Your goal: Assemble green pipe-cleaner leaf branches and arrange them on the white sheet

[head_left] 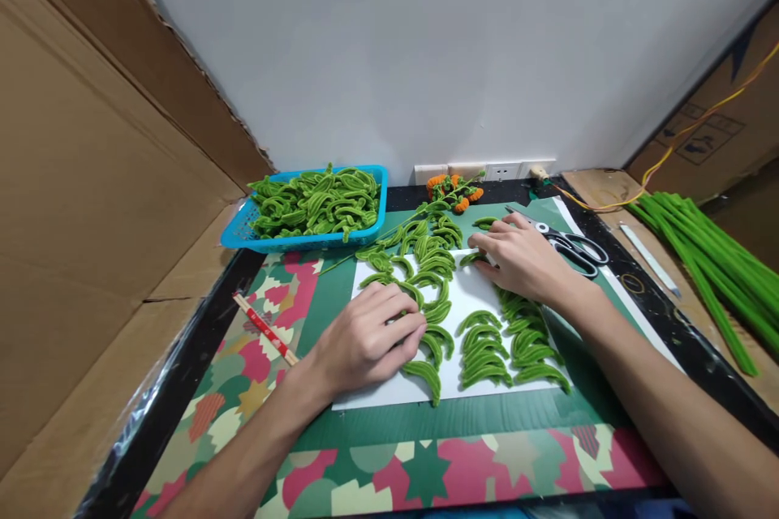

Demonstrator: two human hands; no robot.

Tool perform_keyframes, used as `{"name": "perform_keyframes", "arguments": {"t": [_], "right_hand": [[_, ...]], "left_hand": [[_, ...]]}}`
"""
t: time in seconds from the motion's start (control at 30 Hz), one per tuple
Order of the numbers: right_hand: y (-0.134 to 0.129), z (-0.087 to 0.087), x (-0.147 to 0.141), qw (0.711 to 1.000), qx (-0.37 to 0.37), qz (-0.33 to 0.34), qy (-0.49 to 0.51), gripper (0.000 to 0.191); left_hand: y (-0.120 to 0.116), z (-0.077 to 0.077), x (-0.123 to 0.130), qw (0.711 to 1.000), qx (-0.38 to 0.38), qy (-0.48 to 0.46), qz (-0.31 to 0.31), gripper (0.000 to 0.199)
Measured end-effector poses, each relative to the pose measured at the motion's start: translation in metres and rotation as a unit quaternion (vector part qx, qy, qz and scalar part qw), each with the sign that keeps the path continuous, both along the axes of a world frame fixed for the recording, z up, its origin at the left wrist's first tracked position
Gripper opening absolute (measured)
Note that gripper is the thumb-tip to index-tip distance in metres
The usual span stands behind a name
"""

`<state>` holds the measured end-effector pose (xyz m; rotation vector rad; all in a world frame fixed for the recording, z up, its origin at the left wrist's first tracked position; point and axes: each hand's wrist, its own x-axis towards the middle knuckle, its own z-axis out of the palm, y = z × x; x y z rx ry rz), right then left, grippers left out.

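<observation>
Curved green pipe-cleaner leaves (485, 357) lie in rows on a white sheet of paper (389, 396). My left hand (371, 332) rests over the left rows, its fingers curled together among the leaves; what lies under the fingertips is hidden. Farther back on the right, my right hand (517, 259) is bent down with its fingertips at a single green leaf (472, 258), near the top of the right-hand rows. Black-handled scissors (572, 247) lie just beyond the right wrist.
A blue basket (304, 243) heaped with green leaves stands at the back left. Orange pipe-cleaner flowers (454, 188) lie behind the paper. Chopsticks (266, 329) in a red wrapper lie left. Green pipe cleaners (712, 259) and a white utility knife (650, 259) lie right. Cardboard (109, 138) walls the left.
</observation>
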<state>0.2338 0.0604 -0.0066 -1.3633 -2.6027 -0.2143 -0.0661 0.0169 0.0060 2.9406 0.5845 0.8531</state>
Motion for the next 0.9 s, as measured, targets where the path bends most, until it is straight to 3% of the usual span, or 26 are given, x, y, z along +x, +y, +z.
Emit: {"name": "perform_keyframes", "arguments": {"t": [0.47,0.9], "right_hand": [[-0.010,0.009,-0.013,0.990,-0.115,0.067,0.055,0.006],[-0.027,0.022,0.003,0.945,-0.256,0.112,0.168,0.017]], "left_hand": [[0.003,-0.001,0.000,1.000,0.007,-0.007,-0.002,0.009],[0.003,-0.001,0.000,1.000,0.005,0.001,-0.008,0.009]]}}
